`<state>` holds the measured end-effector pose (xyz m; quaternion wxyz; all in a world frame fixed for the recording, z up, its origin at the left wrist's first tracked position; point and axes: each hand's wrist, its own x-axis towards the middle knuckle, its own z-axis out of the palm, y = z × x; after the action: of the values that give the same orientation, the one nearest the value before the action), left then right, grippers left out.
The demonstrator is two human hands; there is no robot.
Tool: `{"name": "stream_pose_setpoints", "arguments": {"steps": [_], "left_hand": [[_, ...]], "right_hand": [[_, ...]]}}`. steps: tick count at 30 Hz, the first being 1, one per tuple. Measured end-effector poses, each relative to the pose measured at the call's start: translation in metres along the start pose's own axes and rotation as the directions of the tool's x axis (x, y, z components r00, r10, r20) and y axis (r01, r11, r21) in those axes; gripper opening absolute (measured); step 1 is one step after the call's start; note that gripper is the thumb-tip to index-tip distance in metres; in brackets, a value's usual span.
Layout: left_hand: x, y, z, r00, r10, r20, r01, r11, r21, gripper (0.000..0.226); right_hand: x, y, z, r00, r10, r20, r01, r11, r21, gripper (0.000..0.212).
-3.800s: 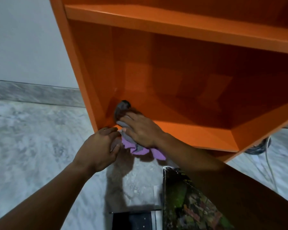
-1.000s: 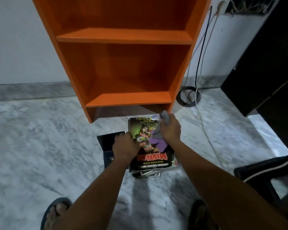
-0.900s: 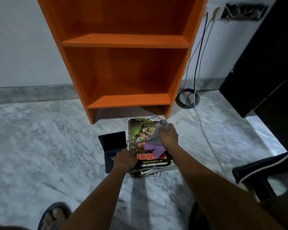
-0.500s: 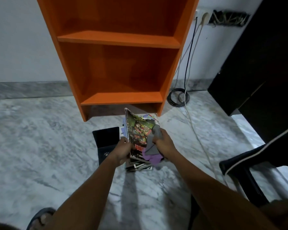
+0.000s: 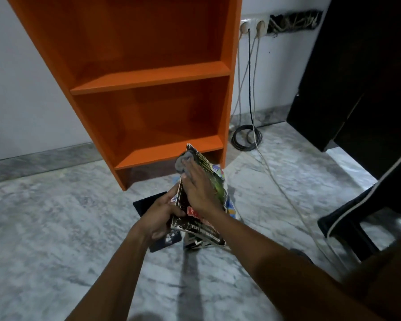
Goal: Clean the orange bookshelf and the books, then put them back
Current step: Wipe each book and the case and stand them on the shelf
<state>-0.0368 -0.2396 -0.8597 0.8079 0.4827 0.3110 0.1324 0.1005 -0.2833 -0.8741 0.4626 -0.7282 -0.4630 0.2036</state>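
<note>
The orange bookshelf (image 5: 148, 75) stands against the white wall with bare shelves. In front of it I hold a book with a dark, green-printed cover (image 5: 214, 181) lifted and tilted off the floor. My left hand (image 5: 160, 214) grips the book's left edge near its lower corner. My right hand (image 5: 198, 188) lies flat on the cover with straight fingers, pressing a grey cloth (image 5: 183, 162) against the book's upper part. Below the lifted book more books (image 5: 199, 243) lie stacked on the floor, mostly hidden. A dark blue book (image 5: 146, 202) lies flat to their left.
The floor (image 5: 56, 228) is grey marble. Cables (image 5: 247, 137) hang from wall sockets (image 5: 252, 25) and coil on the floor right of the shelf. A black cabinet (image 5: 361, 77) stands at the right, with a dark chair (image 5: 357, 218) in front of it.
The book has risen from the stack and tilted upright in my left hand. My right hand flattened and slid the cloth up the cover. Earlier it wiped the bottom shelf.
</note>
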Motion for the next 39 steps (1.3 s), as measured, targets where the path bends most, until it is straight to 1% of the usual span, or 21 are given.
{"name": "stream_pose_setpoints", "arguments": {"steps": [3, 5, 6, 8, 9, 12, 15, 16, 18, 19, 20, 22, 23, 25, 27, 28, 31, 33, 35, 37, 39], "left_hand": [[-0.012, 0.012, 0.003, 0.997, 0.003, 0.077, -0.004, 1.000, 0.017, 0.094], [-0.017, 0.019, 0.008, 0.997, 0.021, 0.080, -0.024, 0.999, 0.039, 0.092], [-0.018, 0.022, 0.010, 0.997, 0.029, 0.078, -0.032, 0.999, 0.040, 0.092], [-0.019, 0.025, 0.012, 0.997, 0.040, 0.067, -0.042, 0.999, 0.032, 0.093], [-0.019, 0.027, 0.012, 0.997, 0.044, 0.062, -0.045, 0.999, 0.026, 0.094], [-0.020, 0.033, 0.012, 0.997, 0.059, 0.046, -0.060, 0.998, 0.017, 0.093], [-0.020, 0.035, 0.015, 0.998, 0.068, -0.003, -0.068, 0.998, 0.011, 0.089], [-0.020, 0.035, 0.016, 0.997, 0.071, -0.021, -0.071, 0.997, 0.014, 0.088], [-0.015, 0.031, 0.019, 0.995, 0.074, -0.065, -0.073, 0.997, 0.024, 0.088], [-0.013, 0.030, 0.021, 0.993, 0.078, -0.089, -0.076, 0.997, 0.023, 0.088], [-0.010, 0.028, 0.021, 0.990, 0.084, -0.115, -0.082, 0.996, 0.020, 0.087], [-0.006, 0.026, 0.023, 0.982, 0.113, -0.150, -0.104, 0.992, 0.068, 0.085], [-0.005, 0.026, 0.022, 0.978, 0.126, -0.167, -0.106, 0.986, 0.125, 0.084], [-0.007, 0.028, 0.018, 0.967, 0.141, -0.212, -0.092, 0.969, 0.228, 0.081], [-0.010, 0.034, 0.013, 0.961, 0.126, -0.244, -0.061, 0.964, 0.258, 0.080], [-0.013, 0.038, 0.012, 0.964, 0.121, -0.237, -0.054, 0.961, 0.272, 0.081], [-0.021, 0.049, 0.019, 0.985, 0.114, -0.127, -0.073, 0.954, 0.290, 0.085], [-0.024, 0.055, 0.027, 0.992, 0.114, -0.062, -0.093, 0.960, 0.264, 0.085], [-0.025, 0.061, 0.032, 0.994, 0.111, -0.023, -0.103, 0.969, 0.225, 0.086], [-0.026, 0.066, 0.036, 0.992, 0.128, -0.008, -0.124, 0.974, 0.190, 0.086], [-0.026, 0.070, 0.036, 0.987, 0.163, -0.003, -0.161, 0.975, 0.153, 0.086]], "right_hand": [[0.026, -0.001, -0.007, 0.986, 0.103, -0.129, -0.094, 0.993, 0.070, 0.049], [0.036, 0.003, -0.013, 0.963, 0.214, -0.165, -0.192, 0.972, 0.138, 0.050], [0.039, 0.009, -0.015, 0.948, 0.263, -0.178, -0.239, 0.960, 0.144, 0.052], [0.036, 0.024, -0.014, 0.925, 0.320, -0.206, -0.289, 0.943, 0.167, 0.058], [0.033, 0.033, -0.012, 0.918, 0.337, -0.210, -0.302, 0.936, 0.183, 0.058], [0.016, 0.058, -0.010, 0.897, 0.399, -0.188, -0.367, 0.911, 0.187, 0.047], [0.005, 0.072, -0.016, 0.828, 0.551, -0.105, -0.526, 0.827, 0.198, 0.041], [0.001, 0.073, -0.017, 0.810, 0.579, -0.091, -0.556, 0.808, 0.194, 0.039], [-0.006, 0.067, -0.016, 0.812, 0.567, -0.138, -0.541, 0.820, 0.188, 0.036], [-0.008, 0.063, -0.011, 0.836, 0.520, -0.177, -0.495, 0.853, 0.167, 0.034], [-0.011, 0.054, -0.005, 0.872, 0.452, -0.185, -0.430, 0.890, 0.151, 0.031], [-0.014, 0.035, 0.013, 0.942, 0.319, -0.100, -0.298, 0.937, 0.180, 0.030], [-0.015, 0.024, 0.020, 0.961, 0.275, -0.031, -0.257, 0.929, 0.267, 0.034], [-0.015, 0.003, 0.025, 0.979, 0.188, 0.077, -0.203, 0.892, 0.403, 0.042], [-0.011, -0.019, 0.020, 0.986, 0.124, 0.108, -0.157, 0.901, 0.404, 0.044], [-0.005, -0.028, 0.017, 0.991, 0.113, 0.076, -0.133, 0.916, 0.378, 0.046], [0.020, -0.039, 0.006, 0.986, 0.136, -0.093, -0.103, 0.948, 0.302, 0.048], [0.038, -0.038, -0.009, 0.965, 0.192, -0.176, -0.123, 0.932, 0.340, 0.047], [0.052, -0.027, -0.025, 0.952, 0.224, -0.208, -0.144, 0.930, 0.339, 0.046], [0.060, -0.013, -0.037, 0.947, 0.222, -0.233, -0.153, 0.948, 0.280, 0.043], [0.058, 0.001, -0.041, 0.932, 0.273, -0.238, -0.216, 0.947, 0.239, 0.045]]}}
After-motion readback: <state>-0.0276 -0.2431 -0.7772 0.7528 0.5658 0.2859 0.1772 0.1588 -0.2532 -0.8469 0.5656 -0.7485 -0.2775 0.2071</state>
